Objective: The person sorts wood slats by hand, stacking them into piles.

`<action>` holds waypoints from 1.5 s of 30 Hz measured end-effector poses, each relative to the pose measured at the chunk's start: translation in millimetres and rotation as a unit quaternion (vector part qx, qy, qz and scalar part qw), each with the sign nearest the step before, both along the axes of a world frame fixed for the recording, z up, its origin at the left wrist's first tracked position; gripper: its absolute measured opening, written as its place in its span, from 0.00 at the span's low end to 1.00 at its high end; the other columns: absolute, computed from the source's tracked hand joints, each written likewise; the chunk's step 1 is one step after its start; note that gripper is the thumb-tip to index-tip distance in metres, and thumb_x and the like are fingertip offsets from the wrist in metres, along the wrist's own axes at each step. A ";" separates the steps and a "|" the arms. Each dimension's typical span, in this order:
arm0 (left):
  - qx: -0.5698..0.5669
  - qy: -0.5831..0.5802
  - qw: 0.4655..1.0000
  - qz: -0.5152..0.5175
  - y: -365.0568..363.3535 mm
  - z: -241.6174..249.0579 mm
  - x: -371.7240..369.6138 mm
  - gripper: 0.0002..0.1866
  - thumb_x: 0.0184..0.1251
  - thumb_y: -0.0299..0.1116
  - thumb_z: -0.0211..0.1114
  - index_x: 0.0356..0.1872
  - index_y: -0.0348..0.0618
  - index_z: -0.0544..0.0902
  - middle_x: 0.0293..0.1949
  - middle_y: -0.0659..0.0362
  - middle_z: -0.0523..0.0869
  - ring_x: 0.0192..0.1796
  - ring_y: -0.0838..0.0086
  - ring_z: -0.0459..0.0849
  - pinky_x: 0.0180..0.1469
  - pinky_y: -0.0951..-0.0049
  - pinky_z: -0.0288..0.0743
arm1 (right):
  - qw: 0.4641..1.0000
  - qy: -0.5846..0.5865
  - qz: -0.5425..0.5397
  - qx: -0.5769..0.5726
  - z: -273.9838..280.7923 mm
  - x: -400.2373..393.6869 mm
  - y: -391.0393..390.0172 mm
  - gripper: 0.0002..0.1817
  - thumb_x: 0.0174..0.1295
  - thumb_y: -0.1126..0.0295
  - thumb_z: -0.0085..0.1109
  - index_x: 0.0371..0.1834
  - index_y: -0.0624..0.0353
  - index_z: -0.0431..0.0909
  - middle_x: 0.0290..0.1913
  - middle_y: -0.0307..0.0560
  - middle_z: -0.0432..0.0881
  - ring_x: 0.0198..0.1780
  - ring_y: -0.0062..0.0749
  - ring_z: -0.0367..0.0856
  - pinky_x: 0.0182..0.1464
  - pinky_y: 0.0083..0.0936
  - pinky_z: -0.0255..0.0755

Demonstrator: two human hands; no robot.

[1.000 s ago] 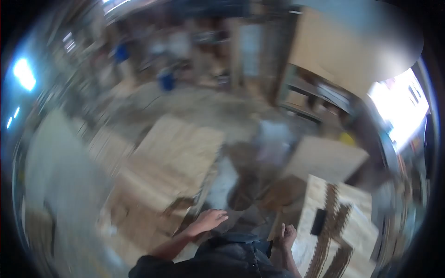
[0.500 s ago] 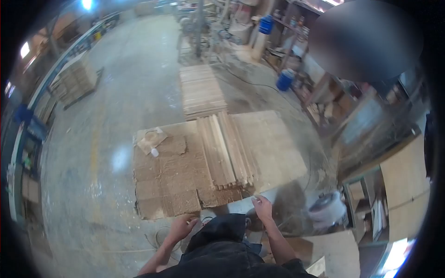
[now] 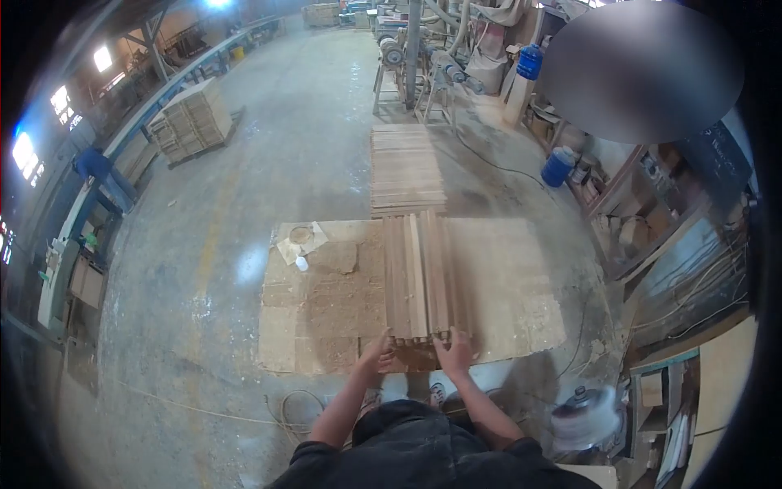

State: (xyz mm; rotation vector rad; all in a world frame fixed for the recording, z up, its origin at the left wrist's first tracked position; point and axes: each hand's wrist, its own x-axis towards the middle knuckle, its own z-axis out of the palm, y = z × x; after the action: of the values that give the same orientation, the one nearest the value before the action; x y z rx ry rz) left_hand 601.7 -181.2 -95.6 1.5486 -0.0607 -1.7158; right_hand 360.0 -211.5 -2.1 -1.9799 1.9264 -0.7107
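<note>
While daylight glares through windows at the far left wall, a person in a blue top [image 3: 96,165] stands beside a long blue rail [image 3: 163,94] that runs back along that side of the workshop. Next to the rail, a stacked pallet of boards [image 3: 194,121] sits on the grey concrete floor [image 3: 309,106]. Nearer the camera, a thin cord [image 3: 204,411] trails across the concrete.

At the middle of the floor lies a flat patchwork of cardboard sheets [image 3: 318,310], with a small scrap of card and a round lid [image 3: 300,238] on its far left corner. On the cardboard rests a bundle of long wooden slats [image 3: 419,273], laid side by side and running away from the person. The left hand [image 3: 376,354] is at the near end of the bundle, fingers spread and curled against the slat ends; whether it grips them I cannot tell. Just to its right, the right hand [image 3: 454,354] presses on the same near end, fingers apart and laid over the slats' tips. Both forearms reach down from a dark shirt at the bottom edge.

Beyond the bundle, a second pile of slats [image 3: 406,167] lies on the bare floor, and behind it stands a machine on legs [image 3: 415,61]. Further right, a blue barrel [image 3: 559,167] sits by cluttered shelves [image 3: 643,220], and a pale round blurred object [image 3: 582,416] lies near the right elbow.
</note>
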 end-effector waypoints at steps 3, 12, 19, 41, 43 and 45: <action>0.009 0.046 0.998 0.043 -43.3 -57.8 -17.5 0.49 0.64 0.60 0.70 0.76 0.39 0.61 0.69 0.43 0.73 0.63 0.51 0.79 0.59 0.51 0.78 | 0.994 -0.099 0.040 0.010 9.2 -20.4 20.4 0.30 0.60 0.54 0.70 0.60 0.63 0.78 0.57 0.59 0.80 0.59 0.54 0.79 0.62 0.45 0.72; -0.013 -0.019 0.996 0.088 -13.3 -16.9 1.7 0.45 0.56 0.58 0.79 0.63 0.32 0.72 0.49 0.50 0.84 0.42 0.63 0.87 0.39 0.60 0.80 | 0.989 -0.101 -0.041 0.098 -34.8 -84.0 79.4 0.26 0.62 0.56 0.69 0.55 0.65 0.83 0.52 0.63 0.84 0.51 0.51 0.85 0.54 0.40 0.78; -0.031 -0.157 0.985 0.063 -10.7 -6.8 43.0 0.34 0.55 0.58 0.80 0.43 0.32 0.84 0.31 0.56 0.86 0.30 0.73 0.84 0.26 0.73 0.75 | 0.981 -0.110 -0.030 0.154 -22.8 -34.2 84.7 0.25 0.62 0.52 0.68 0.49 0.65 0.85 0.46 0.64 0.86 0.45 0.55 0.86 0.50 0.42 0.79; -0.059 -0.324 0.884 -0.331 -38.1 51.5 126.5 0.22 0.53 0.40 0.79 0.47 0.40 0.88 0.35 0.55 0.91 0.36 0.65 0.90 0.39 0.65 0.82 | 0.952 -0.178 0.014 0.250 0.5 4.5 115.3 0.18 0.63 0.57 0.65 0.44 0.62 0.86 0.41 0.58 0.88 0.45 0.50 0.88 0.49 0.39 0.79; -0.104 -0.156 0.938 -0.291 -3.7 5.1 138.8 0.21 0.54 0.40 0.80 0.48 0.43 0.89 0.35 0.59 0.91 0.35 0.70 0.89 0.36 0.69 0.80 | 0.968 -0.135 -0.039 0.207 -6.8 -3.1 98.6 0.17 0.63 0.57 0.65 0.41 0.63 0.86 0.40 0.59 0.88 0.45 0.52 0.88 0.48 0.41 0.79; -0.093 -0.099 0.954 -0.268 26.1 -11.9 137.7 0.21 0.55 0.41 0.80 0.48 0.44 0.88 0.36 0.61 0.90 0.34 0.73 0.88 0.34 0.71 0.79 | 0.981 -0.067 -0.098 0.151 -19.0 -6.2 72.7 0.19 0.64 0.57 0.65 0.46 0.63 0.84 0.43 0.60 0.87 0.48 0.55 0.86 0.51 0.44 0.77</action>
State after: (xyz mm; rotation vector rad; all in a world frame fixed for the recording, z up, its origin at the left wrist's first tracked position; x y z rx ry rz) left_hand 739.4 -155.1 -107.5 1.6484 -0.7865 -1.8801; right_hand 353.8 -138.8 -21.1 -1.5402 2.0285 -0.5444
